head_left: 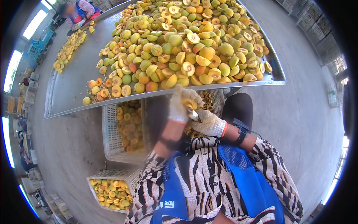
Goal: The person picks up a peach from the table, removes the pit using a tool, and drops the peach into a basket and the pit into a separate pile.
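Observation:
My left hand [178, 106], in a white knit glove with an orange cuff, is closed around a yellow peach half [189, 103] just below the table's near edge. My right hand [209, 123], in the same kind of glove, grips a small metal pitting knife [194, 115]. The knife's bright, curved end is against or very near the peach half; its handle is hidden in the glove. Right above my hands, a big heap of yellow-green peach halves [188, 68] lies on the metal table [80, 84], many with their cut faces and stones showing.
Beneath the table's left part stands a white plastic crate [112, 134] of peach halves. Another white crate [128, 178] of halves is lower left. Scraps [207, 100] lie below my hands. At the table's far left, a person [80, 13] works beside a smaller row of fruit [71, 48].

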The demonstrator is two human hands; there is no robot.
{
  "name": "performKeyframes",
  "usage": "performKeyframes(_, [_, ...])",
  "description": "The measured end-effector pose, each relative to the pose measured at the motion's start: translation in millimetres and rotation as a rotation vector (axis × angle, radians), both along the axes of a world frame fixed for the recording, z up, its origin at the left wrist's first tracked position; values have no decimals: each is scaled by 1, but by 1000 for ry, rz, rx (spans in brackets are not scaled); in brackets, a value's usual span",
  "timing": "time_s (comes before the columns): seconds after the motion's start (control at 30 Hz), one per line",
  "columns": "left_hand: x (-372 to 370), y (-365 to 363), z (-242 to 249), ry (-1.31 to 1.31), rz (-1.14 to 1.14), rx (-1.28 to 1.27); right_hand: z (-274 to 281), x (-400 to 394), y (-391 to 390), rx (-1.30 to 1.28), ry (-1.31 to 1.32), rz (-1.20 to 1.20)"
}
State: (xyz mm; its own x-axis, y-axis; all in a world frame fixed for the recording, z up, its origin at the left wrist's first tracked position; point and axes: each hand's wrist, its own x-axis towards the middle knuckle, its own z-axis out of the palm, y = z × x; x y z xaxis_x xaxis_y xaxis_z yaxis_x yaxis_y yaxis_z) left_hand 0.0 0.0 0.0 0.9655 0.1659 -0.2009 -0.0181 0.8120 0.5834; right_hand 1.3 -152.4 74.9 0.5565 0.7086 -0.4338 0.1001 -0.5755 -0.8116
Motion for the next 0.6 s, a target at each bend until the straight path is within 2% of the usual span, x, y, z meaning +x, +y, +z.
performKeyframes(0.07, [2,-11,8,52,75,-173,-11,-5,-4,42,-144,-75])
performKeyframes(0.17, [0,-2,7,59,98,-293,-21,-15,-22,90,-521,41])
performKeyframes(0.2, [-4,9,30,163,173,-208,-18,-15,-15,77,-546,-12])
performKeyframes(0.23, [-10,24,31,122,209,-121,-14,-9,-17,261,-678,35])
performKeyframes(0.3, [-32,55,28,55,279,35,-13,6,-13,-17,-608,86])
performKeyframes(0.37, [-58,89,36,193,535,356,-38,18,-18,-308,-599,168])
performKeyframes(0.43, [-85,138,24,383,653,800,-41,17,-18,-304,-555,68])
performKeyframes(0.5, [-102,189,11,477,869,1737,-38,17,-13,-243,-542,29])
performKeyframes(0.53, [-107,215,-6,573,867,1601,-31,17,-8,-273,-463,29])
performKeyframes(0.6, [-100,245,-4,693,751,1802,-48,17,-7,-254,-440,51])
